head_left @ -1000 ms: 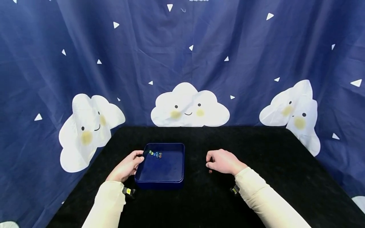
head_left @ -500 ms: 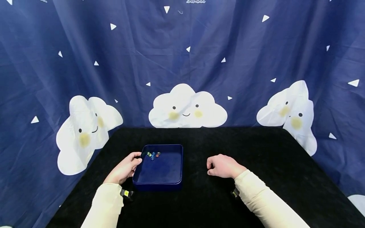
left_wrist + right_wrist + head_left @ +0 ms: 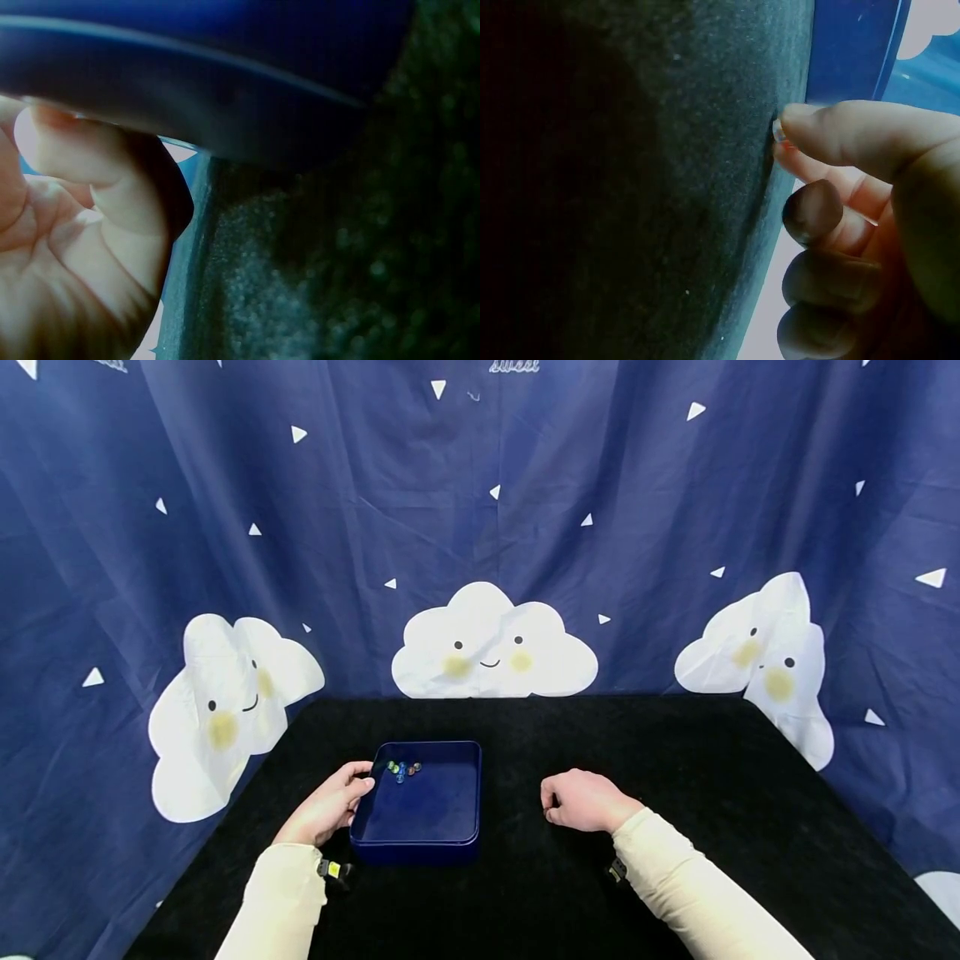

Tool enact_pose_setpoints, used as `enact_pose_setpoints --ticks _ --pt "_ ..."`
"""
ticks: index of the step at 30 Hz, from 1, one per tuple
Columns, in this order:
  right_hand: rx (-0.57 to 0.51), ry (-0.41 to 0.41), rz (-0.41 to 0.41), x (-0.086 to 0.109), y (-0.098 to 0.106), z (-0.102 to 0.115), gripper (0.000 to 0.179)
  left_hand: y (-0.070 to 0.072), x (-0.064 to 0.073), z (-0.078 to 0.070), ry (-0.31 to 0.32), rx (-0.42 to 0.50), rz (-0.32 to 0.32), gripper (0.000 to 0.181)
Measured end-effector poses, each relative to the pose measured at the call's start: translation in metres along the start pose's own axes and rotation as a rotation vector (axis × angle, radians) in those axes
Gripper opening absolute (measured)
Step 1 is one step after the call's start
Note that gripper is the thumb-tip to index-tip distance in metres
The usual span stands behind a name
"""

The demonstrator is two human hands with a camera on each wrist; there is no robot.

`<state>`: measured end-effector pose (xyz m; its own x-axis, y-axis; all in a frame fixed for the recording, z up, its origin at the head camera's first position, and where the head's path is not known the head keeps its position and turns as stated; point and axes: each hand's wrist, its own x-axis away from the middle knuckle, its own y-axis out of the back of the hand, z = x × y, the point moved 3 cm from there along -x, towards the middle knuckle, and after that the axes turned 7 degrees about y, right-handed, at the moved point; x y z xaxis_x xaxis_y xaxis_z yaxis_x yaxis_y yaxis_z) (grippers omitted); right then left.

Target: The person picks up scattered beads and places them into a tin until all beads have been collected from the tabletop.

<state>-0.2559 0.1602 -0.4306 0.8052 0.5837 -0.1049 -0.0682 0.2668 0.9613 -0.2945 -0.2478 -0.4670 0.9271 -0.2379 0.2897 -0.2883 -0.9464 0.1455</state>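
Note:
A dark blue square tin box point(image 3: 420, 810) stands on the black cloth with several small glass marbles point(image 3: 401, 772) bunched near its far left corner. My left hand point(image 3: 327, 806) grips the box's left wall, thumb near the rim. In the left wrist view, curled fingers point(image 3: 97, 154) press against the side of the box point(image 3: 172, 82). To the right of the box, low over the cloth, is my right hand point(image 3: 585, 802). Its thumb and index finger pinch a small glass marble point(image 3: 778, 131), mostly covered by the fingertips; the other fingers curl inward.
Black cloth point(image 3: 510, 893) covers the table. A blue curtain point(image 3: 360, 485) with white clouds point(image 3: 495, 652) and triangles hangs behind and along both sides. A small device point(image 3: 333, 868) is strapped at the left wrist, another point(image 3: 617, 868) at the right.
The red marble that lay on the cloth under my right hand is now between its fingertips. Marbles inside the box have rolled slightly; the left hand keeps its grip.

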Motion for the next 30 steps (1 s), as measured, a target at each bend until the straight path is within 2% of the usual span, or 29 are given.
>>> enact_pose_setpoints --ticks 6,17,30 --pt "-0.028 0.029 -0.078 -0.007 0.003 0.004 0.014 -0.001 0.001 0.002 0.024 0.003 -0.005 0.045" --pt "-0.089 -0.002 -0.256 -0.029 0.008 0.025 0.01 -0.001 -0.002 -0.002 0.003 0.001 0.007 0.046" --pt "-0.123 0.08 -0.291 -0.054 0.004 0.051 0.009 0.001 -0.001 -0.001 0.012 -0.008 -0.007 0.046"
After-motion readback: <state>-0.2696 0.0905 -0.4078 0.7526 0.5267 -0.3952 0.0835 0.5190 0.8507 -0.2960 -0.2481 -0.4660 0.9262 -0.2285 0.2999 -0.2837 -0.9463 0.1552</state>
